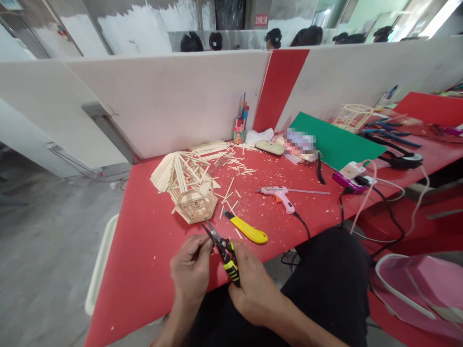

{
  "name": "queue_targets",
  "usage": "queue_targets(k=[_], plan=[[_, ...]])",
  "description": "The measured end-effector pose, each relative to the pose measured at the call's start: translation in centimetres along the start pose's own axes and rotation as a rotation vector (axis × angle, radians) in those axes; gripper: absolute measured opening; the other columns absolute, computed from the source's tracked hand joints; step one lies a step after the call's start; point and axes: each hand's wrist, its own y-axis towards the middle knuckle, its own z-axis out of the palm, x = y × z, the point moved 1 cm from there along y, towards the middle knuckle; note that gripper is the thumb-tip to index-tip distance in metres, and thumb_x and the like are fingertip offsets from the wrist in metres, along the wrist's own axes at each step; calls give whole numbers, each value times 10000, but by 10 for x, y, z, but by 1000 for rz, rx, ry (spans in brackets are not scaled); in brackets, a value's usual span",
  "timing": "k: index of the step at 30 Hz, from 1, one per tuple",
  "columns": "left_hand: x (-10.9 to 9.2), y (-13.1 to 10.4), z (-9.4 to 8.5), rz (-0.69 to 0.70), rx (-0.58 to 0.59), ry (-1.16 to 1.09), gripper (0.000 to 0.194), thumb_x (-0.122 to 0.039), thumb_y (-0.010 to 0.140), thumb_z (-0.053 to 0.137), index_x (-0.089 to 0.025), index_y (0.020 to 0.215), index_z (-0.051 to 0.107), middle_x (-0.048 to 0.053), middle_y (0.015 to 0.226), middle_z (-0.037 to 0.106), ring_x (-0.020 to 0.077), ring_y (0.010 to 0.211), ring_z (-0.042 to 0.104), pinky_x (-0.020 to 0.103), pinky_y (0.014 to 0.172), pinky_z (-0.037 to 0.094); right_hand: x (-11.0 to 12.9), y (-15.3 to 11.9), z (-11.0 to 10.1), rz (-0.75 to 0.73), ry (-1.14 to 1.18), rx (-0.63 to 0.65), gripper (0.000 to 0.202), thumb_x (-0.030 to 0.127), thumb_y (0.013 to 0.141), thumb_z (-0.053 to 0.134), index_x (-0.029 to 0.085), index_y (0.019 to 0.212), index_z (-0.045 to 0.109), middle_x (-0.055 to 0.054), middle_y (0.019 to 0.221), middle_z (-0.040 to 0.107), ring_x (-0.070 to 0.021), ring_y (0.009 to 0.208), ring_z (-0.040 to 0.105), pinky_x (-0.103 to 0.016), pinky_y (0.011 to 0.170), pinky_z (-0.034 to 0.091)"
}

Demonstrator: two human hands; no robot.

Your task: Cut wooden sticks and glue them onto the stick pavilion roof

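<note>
My right hand (249, 284) grips black-and-yellow pruning snips (224, 250), whose narrow blades point up and left and stand slightly apart. Close beside the blades, my left hand (191, 262) is closed in a pinch of thumb and fingers. Whatever it pinches is too small or hidden to make out. Just beyond the blade tips, a model built of thin wooden sticks (193, 205) lies on its side, with a cone-shaped roof and a many-sided base facing me. A yellow utility knife (249, 229) rests to the right of the snips.
A pink glue gun (278, 193) with its cord lies at right. Loose sticks (210, 149) and scraps cover the red table (141, 260) behind the model. A pencil cup (239, 132), green board (333, 140) and purple power strip (349, 183) stand farther back, before a white partition (181, 96).
</note>
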Motion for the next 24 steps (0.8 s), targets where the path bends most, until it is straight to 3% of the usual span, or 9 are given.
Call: queue_targets(k=[11, 15, 17, 19, 21, 24], plan=[[4, -1, -2, -184, -12, -90, 92, -235, 641, 705, -184, 697, 757, 28, 654, 699, 168, 602, 628, 259, 589, 520, 3, 1, 8, 36, 44, -87, 575, 79, 621, 494, 167, 1184, 423, -99, 1026, 598, -237, 924, 583, -361, 816, 454], [2, -2, 1, -218, 10, -116, 113, -271, 637, 724, -181, 697, 756, 34, 659, 702, 167, 602, 624, 252, 560, 519, 3, 1, 18, 63, 140, -117, 389, 87, 685, 446, 169, 1065, 464, -46, 801, 612, -197, 707, 585, -310, 665, 467], [1, -3, 2, -239, 33, -130, 125, -288, 637, 734, -177, 692, 753, 33, 650, 695, 161, 596, 616, 245, 544, 514, 5, 1, 16, 23, 174, -139, 432, 81, 683, 438, 177, 1104, 464, -61, 881, 627, -202, 794, 601, -318, 724, 477], [1, -2, 1, -299, 21, -163, 175, -318, 628, 752, -164, 709, 750, 22, 604, 669, 142, 542, 591, 239, 506, 502, 2, 0, 7, -18, 148, -158, 577, 83, 660, 453, 188, 1227, 419, -92, 1086, 607, -220, 991, 581, -355, 864, 456], [3, -1, 0, -367, -2, -225, 263, -348, 621, 767, -149, 792, 747, -2, 559, 629, 110, 471, 543, 223, 457, 473, -8, -2, -10, -13, 61, -213, 677, 107, 658, 471, 184, 1321, 351, -121, 1244, 534, -244, 1143, 511, -402, 974, 396], [5, 2, -1, -400, 0, -330, 362, -360, 636, 767, -149, 925, 718, -29, 553, 593, 74, 435, 491, 184, 415, 416, -36, -4, -46, 90, -188, -372, 650, 177, 701, 489, 134, 1334, 348, -163, 1252, 508, -285, 1157, 489, -445, 980, 378]])
